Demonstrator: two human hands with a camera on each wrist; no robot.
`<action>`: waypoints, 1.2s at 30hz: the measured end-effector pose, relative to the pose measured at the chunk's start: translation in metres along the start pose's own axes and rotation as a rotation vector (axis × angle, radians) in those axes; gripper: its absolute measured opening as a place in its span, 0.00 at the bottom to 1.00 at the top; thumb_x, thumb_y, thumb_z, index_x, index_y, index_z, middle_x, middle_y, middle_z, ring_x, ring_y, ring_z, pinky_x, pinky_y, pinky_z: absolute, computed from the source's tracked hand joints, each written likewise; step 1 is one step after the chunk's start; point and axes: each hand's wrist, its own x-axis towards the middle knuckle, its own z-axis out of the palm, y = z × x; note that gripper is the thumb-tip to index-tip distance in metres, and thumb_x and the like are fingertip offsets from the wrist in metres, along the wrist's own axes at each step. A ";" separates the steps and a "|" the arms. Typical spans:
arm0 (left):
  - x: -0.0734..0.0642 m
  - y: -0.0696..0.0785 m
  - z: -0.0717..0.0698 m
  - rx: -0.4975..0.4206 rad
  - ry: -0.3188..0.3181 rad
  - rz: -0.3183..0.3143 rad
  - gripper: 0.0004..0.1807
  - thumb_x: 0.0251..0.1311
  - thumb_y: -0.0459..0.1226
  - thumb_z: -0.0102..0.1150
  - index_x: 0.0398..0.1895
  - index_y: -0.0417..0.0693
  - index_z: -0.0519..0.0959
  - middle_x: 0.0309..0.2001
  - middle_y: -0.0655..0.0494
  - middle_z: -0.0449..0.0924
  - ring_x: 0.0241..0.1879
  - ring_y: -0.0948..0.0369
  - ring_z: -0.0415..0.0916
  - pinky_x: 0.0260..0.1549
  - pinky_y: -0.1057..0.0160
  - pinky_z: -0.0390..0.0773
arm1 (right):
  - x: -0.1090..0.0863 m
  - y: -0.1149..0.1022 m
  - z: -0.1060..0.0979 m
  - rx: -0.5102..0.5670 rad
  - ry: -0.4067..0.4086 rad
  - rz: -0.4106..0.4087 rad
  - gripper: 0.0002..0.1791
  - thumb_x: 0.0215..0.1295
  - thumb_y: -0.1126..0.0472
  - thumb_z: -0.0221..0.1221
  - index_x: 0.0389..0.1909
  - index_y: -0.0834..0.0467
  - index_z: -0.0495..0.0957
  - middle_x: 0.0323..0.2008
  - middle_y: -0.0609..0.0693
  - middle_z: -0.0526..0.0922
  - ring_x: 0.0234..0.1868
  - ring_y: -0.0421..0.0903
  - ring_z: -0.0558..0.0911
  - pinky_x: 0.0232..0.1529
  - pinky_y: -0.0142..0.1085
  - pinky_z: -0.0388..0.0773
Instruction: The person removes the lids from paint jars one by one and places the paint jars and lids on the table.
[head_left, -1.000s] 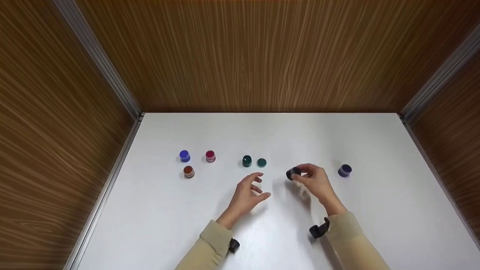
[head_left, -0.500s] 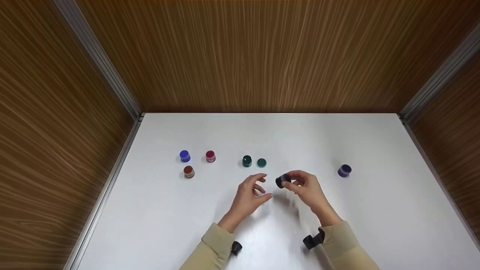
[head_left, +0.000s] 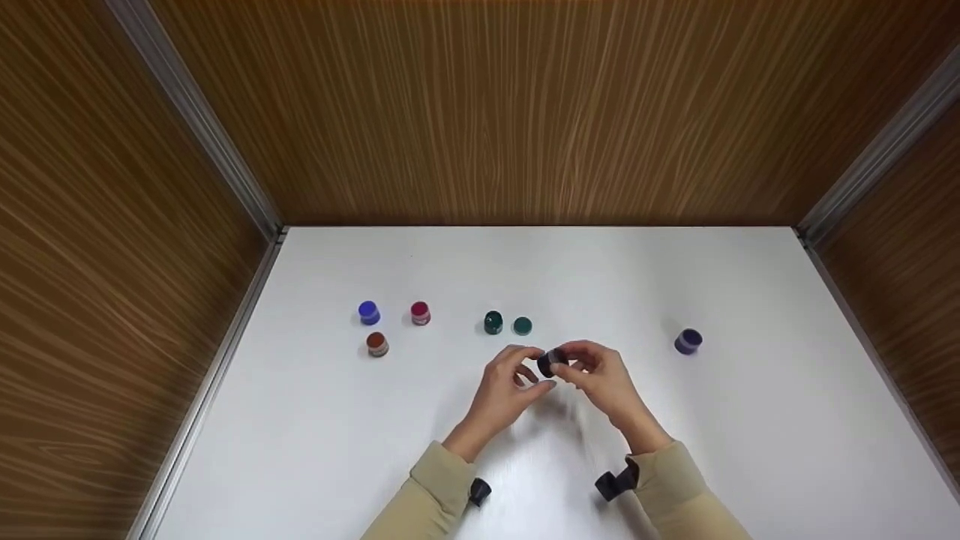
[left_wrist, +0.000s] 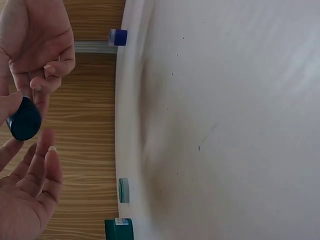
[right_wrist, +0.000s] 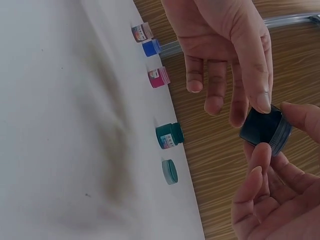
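Note:
My right hand (head_left: 606,381) pinches a small dark paint jar (head_left: 545,365) by its lid end and holds it tilted above the table. The jar looks near-black from the head and dark teal in the right wrist view (right_wrist: 260,126). Facing it, my left hand (head_left: 504,386) has thumb and fingers spread around the jar's base. A small gap shows at the left thumb in the head view. In the right wrist view, the left thumb (right_wrist: 255,75) overlaps the jar, so touch is uncertain. Behind the hands stand an uncapped green jar (head_left: 493,322) and its green lid (head_left: 523,325).
On the left of the white table (head_left: 315,435) stand a blue jar (head_left: 369,313), a red-pink jar (head_left: 421,313) and a brown-orange jar (head_left: 377,344). A purple jar (head_left: 688,341) stands at the right. Wood-grain panels (head_left: 487,112) border the table's back and sides.
My right hand has carried the dark jar leftward and toward the person, up to the left hand. My left hand has shifted slightly right, its fingers now around the jar's base.

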 end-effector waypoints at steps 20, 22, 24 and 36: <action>-0.002 -0.006 -0.006 0.024 0.014 0.005 0.18 0.58 0.36 0.69 0.51 0.43 0.79 0.45 0.53 0.80 0.35 0.66 0.79 0.33 0.68 0.79 | 0.009 0.020 0.003 -0.052 -0.056 -0.068 0.19 0.72 0.56 0.57 0.57 0.63 0.75 0.41 0.56 0.81 0.30 0.48 0.79 0.27 0.32 0.73; -0.002 -0.006 -0.006 0.029 0.012 0.004 0.19 0.58 0.36 0.69 0.52 0.42 0.79 0.45 0.53 0.80 0.34 0.66 0.79 0.33 0.68 0.79 | 0.010 0.020 0.002 -0.070 -0.052 -0.058 0.19 0.74 0.54 0.55 0.56 0.63 0.75 0.37 0.55 0.81 0.30 0.48 0.79 0.26 0.32 0.73; -0.002 -0.007 -0.005 0.036 0.013 0.006 0.19 0.58 0.36 0.69 0.51 0.42 0.79 0.45 0.54 0.80 0.34 0.66 0.78 0.32 0.69 0.79 | 0.010 0.019 0.003 -0.099 -0.067 -0.061 0.18 0.74 0.54 0.54 0.54 0.65 0.76 0.33 0.54 0.80 0.29 0.49 0.78 0.26 0.32 0.73; -0.002 -0.010 -0.002 0.038 0.015 0.014 0.18 0.56 0.34 0.70 0.50 0.42 0.80 0.43 0.54 0.80 0.34 0.63 0.80 0.32 0.69 0.79 | -0.004 -0.016 0.011 -0.195 -0.085 -0.108 0.11 0.71 0.63 0.57 0.44 0.70 0.78 0.33 0.55 0.82 0.30 0.45 0.78 0.34 0.43 0.79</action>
